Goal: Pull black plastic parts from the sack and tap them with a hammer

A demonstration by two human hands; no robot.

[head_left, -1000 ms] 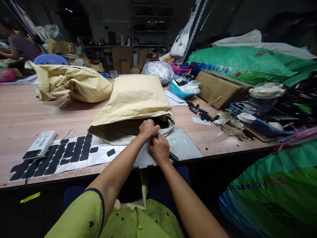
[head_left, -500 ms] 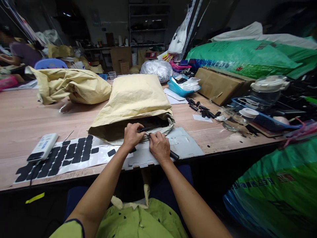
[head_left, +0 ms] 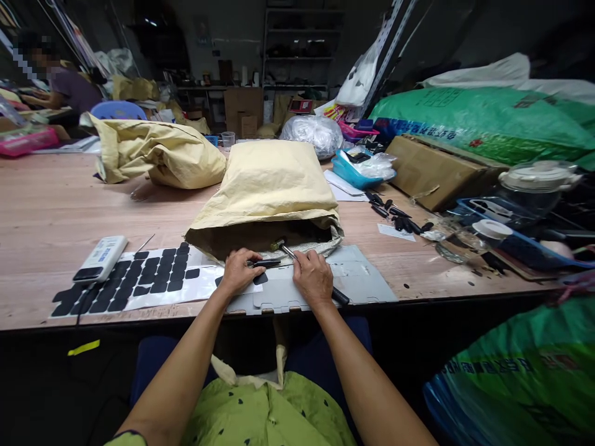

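My right hand (head_left: 312,277) is closed around a small hammer (head_left: 289,251), its metal shaft and head pointing up and left, its black grip sticking out below the hand. In my left hand (head_left: 239,271), a slim black piece (head_left: 267,263) is pinched, lying nearly level above a grey board (head_left: 367,272); its exact kind is unclear. Just behind both hands gapes the mouth of a yellow sack (head_left: 283,179), dark inside. Left of the board, a white sheet (head_left: 198,290) bears rows of black rounded-square stickers (head_left: 149,272).
A white device (head_left: 101,259) with a cable rests at the left. Behind it lies another yellow sack (head_left: 176,155). To the right are loose black parts (head_left: 400,217), a blue basket (head_left: 356,173), a cardboard box (head_left: 437,170) and a lidded jar (head_left: 534,186). A person (head_left: 69,87) sits far left.
The view has swung left. The hammer's head has lifted away from the black piece and now shows clear. My hands have moved slightly apart, both keeping their hold.
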